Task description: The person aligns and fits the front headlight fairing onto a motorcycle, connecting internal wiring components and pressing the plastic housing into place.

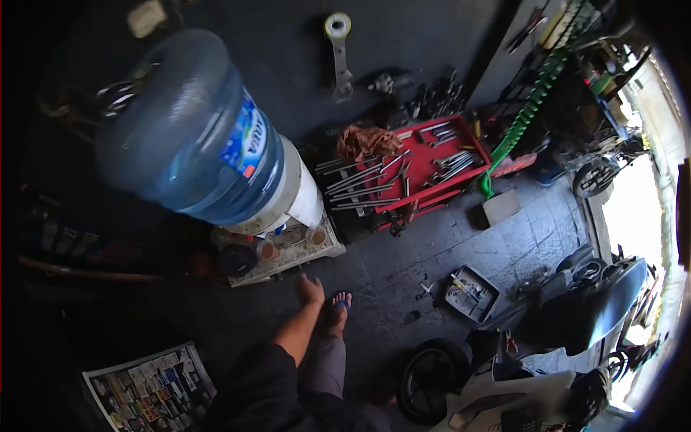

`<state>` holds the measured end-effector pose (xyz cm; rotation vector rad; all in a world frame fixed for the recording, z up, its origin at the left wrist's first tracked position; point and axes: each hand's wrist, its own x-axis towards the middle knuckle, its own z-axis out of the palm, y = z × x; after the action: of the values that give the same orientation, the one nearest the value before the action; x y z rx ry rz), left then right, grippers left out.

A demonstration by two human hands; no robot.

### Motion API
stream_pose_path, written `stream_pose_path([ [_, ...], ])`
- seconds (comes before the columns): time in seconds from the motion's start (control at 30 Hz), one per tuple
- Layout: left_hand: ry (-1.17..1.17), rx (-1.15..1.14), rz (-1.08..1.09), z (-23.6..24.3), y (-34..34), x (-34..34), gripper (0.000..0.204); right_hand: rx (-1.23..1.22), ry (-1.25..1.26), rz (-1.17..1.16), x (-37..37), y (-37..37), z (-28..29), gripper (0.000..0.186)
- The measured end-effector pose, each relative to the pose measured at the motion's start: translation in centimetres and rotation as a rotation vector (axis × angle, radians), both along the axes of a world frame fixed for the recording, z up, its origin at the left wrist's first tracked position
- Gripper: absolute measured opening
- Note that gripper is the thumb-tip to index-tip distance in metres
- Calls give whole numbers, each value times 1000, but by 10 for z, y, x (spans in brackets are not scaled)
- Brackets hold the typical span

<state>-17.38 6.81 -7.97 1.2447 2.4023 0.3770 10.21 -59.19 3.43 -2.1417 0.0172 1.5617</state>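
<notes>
My left hand [309, 289] reaches forward just short of the front edge of a low, stained stand [288, 261]. A finger and the thumb show apart, with nothing seen between them; the other fingers are hard to make out. On the stand a water dispenser [306, 187] carries a large blue water bottle [191, 129] upside down. Two cups with brownish contents stand at its foot, the left cup [268, 250] and the right cup [316, 235]. Beside them lies a dark round object [237, 260]. My right hand is out of view.
A red tool tray [440, 167] holds wrenches, rods and a crumpled brown rag [368, 142]. On the tiled floor sit a parts tray [471, 294] and a box [502, 209]. Motorcycle parts and a wheel [432, 381] are at right; a framed panel [155, 389] lies lower left.
</notes>
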Motion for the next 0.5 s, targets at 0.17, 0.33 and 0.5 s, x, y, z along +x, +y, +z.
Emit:
stream_pose_path([
  [0.17, 39, 23, -127, -49, 96, -66, 40, -36, 10, 189, -38, 101, 75, 38],
  [0.33, 90, 298, -207, -81, 102, -96, 52, -204, -201, 65, -40, 296, 192, 37],
  [0.5, 259, -133, -61, -63, 59, -94, 61, -79, -170, -146, -59, 290, 196, 36],
])
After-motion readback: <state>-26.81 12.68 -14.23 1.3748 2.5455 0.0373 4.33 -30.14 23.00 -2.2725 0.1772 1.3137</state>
